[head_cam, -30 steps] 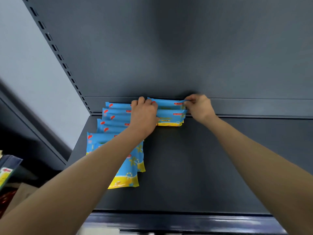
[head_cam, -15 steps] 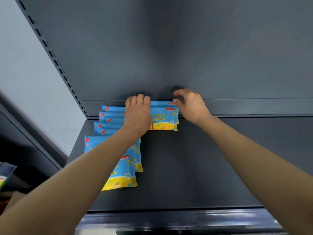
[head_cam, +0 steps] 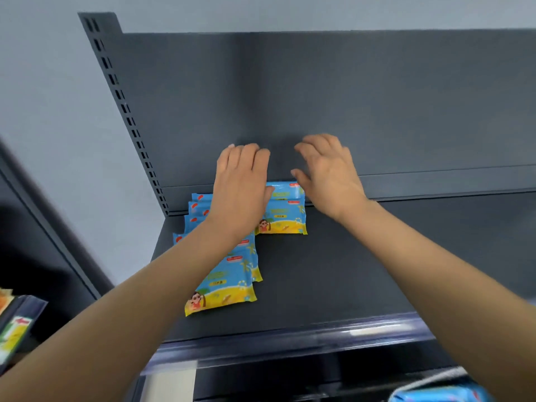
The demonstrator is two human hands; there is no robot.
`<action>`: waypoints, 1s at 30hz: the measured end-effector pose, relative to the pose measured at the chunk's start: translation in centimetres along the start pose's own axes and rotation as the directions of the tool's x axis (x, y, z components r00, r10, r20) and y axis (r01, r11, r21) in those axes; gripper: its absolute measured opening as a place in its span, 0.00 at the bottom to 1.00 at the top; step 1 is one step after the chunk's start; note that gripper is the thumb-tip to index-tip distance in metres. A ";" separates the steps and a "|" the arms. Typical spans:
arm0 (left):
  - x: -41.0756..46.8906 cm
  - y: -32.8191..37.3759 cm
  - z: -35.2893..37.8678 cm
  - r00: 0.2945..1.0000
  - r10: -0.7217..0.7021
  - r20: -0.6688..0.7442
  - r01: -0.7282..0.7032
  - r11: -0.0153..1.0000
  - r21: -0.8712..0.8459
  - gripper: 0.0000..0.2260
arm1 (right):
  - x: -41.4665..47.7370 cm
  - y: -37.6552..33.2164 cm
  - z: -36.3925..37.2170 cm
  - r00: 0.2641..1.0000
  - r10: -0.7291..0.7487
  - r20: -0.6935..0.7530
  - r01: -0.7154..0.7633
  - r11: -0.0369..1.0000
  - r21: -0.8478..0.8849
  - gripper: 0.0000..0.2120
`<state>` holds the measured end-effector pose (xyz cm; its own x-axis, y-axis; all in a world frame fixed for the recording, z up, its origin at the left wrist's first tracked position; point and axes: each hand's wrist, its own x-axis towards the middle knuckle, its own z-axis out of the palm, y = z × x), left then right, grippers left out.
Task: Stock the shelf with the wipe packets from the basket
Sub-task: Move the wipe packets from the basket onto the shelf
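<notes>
Left hand (head_cam: pixel 242 187), head view: palm down, fingers straight and held together, gripping nothing. It lies over the left end of the rear wipe packets (head_cam: pixel 282 216); whether the palm touches them cannot be told. Right hand (head_cam: pixel 327 172): palm down, fingers loosely spread and slightly bent, likewise holding nothing. It sits just to the right of the left hand, a narrow gap between them, with its thumb side above the right end of the same packets. The fingertips of both hands point toward the dark back panel (head_cam: pixel 319 97).

The rear wipe packets, blue above and yellow below with a cartoon figure, lie flat and overlapped on the shelf (head_cam: pixel 348 271), against its back ledge and below the gap between the two wrists. The near wipe packets (head_cam: pixel 220 291), of the same print, form an overlapped column that runs from beside the left hand forward under the left forearm, which hides their middle; the frontmost one lies fully in view to the right of that forearm.

Left of the left hand rises a perforated upright (head_cam: pixel 127 111). Below both forearms a glossy front rail (head_cam: pixel 290 338) edges the shelf. Under the right forearm, at the lower frame edge, a blurred blue packet (head_cam: pixel 441 394) shows; what holds it cannot be made out. Far left of the left forearm stand other packaged goods (head_cam: pixel 14 329), blurred.
</notes>
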<state>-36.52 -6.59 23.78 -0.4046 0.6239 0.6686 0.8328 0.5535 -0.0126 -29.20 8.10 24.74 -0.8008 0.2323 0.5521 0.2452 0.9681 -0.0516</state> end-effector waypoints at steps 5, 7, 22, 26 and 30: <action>-2.1 1.7 -5.1 0.983 0.094 -0.156 -0.103 0.993 -0.050 0.21 | -3.8 -3.2 -5.2 0.993 -0.015 -0.113 0.005 0.996 -0.087 0.20; -3.2 2.5 -6.2 0.970 0.117 -0.211 -0.137 0.987 -0.083 0.20 | -5.7 -4.1 -6.8 0.989 -0.004 -0.148 -0.014 0.993 -0.119 0.19; -8.7 11.4 -7.6 0.946 0.242 -0.218 -0.299 0.910 -0.287 0.23 | -19.0 -3.0 -13.6 0.961 0.188 -0.205 -0.247 0.914 -0.321 0.23; -9.3 15.3 -6.8 0.947 0.282 -0.153 -0.317 0.892 -0.322 0.24 | -22.6 -0.1 -14.8 0.949 0.253 -0.190 -0.306 0.888 -0.343 0.23; -10.5 21.0 -5.9 0.936 0.335 -0.105 -0.349 0.864 -0.363 0.24 | -27.2 4.6 -15.6 0.934 0.336 -0.125 -0.358 0.863 -0.355 0.23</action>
<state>-12.56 -4.74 20.87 -0.0605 0.7116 0.7000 0.9979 0.0596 0.0256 2.22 4.78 22.42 -0.5972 0.5302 0.6018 0.6926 0.7193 0.0536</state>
